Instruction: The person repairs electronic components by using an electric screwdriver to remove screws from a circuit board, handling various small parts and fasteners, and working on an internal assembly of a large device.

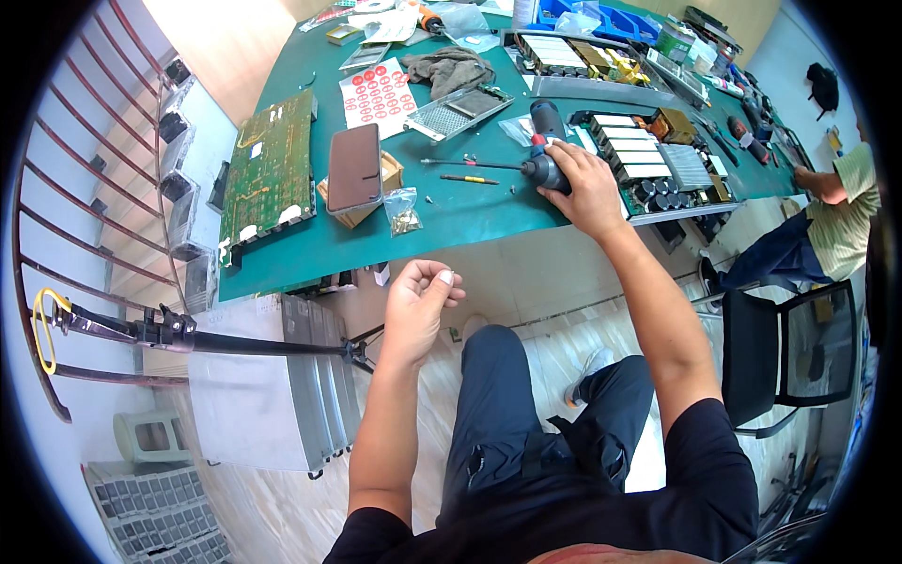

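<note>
Landmark: brown-screened phone, lying on a small cardboard box near the front edge of the green table. Right hand: well to the right of the phone, fingers wrapped over the body of a black electric screwdriver, grasping it. Screwdriver is down by the tabletop, long thin bit pointing left toward the phone; can't tell if the body touches the table. Left hand: nearer the person than the phone and slightly right, just off the table edge. Fingers curled, thumb pressed to the index, pinching a tiny piece; too small to identify.

Clear bag of brass-coloured parts sits just beside the phone, right and nearer the person. Yellow-and-black pen-like stick lies right of the phone, below the bit. Perforated metal tray is right of and beyond the phone; grey cloth behind that. Sheet of red round stickers directly beyond the phone. Large green circuit board left of it. Open electronics unit with white blocks far right of the phone; a co-worker in a striped shirt farther right still.
</note>
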Demonstrator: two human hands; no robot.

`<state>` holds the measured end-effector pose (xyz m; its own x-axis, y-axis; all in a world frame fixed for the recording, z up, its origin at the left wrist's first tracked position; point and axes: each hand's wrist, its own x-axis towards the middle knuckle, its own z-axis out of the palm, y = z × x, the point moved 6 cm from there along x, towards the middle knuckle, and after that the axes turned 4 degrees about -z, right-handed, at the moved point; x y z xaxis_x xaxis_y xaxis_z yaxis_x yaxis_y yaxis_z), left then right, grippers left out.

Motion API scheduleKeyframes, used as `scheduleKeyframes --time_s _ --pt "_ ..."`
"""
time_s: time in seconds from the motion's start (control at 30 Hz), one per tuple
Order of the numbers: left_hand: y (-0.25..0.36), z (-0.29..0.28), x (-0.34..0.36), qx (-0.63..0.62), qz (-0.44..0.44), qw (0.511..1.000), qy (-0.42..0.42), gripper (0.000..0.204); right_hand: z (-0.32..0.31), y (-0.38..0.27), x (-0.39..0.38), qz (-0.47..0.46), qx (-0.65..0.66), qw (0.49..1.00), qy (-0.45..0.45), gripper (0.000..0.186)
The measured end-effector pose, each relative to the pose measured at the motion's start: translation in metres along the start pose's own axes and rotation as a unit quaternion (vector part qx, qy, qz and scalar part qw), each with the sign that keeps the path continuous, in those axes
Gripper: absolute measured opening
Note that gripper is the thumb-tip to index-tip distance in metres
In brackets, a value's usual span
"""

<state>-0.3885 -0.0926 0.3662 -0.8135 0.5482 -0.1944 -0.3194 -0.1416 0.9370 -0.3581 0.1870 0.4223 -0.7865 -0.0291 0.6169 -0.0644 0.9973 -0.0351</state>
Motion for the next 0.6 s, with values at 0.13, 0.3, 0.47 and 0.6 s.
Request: scheduleKeyframes --time_s 0.13,0.3,0.47,0.6 --pt "-0.006 0.001 -0.002 -0.004 -0.003 1.000 -0.004 0.015 -0.001 0.004 0.005 -0.014 -0.016 0.999 -0.048 0.064" --pt "-0.015 0.003 -0.004 -0.009 -0.012 1.000 -0.009 0.015 -0.001 0.010 0.004 -0.042 -0.043 0.994 -0.088 0.067" --pt "-0.027 0.005 -0.008 -0.020 -0.027 0.999 -0.011 0.016 0.003 0.008 -0.003 -0.049 -0.070 0.988 -0.129 0.067" --pt "-0.039 0.003 -0.010 -0.028 -0.035 0.999 -0.010 0.016 0.005 0.006 -0.004 -0.045 -0.089 0.985 -0.139 0.066"
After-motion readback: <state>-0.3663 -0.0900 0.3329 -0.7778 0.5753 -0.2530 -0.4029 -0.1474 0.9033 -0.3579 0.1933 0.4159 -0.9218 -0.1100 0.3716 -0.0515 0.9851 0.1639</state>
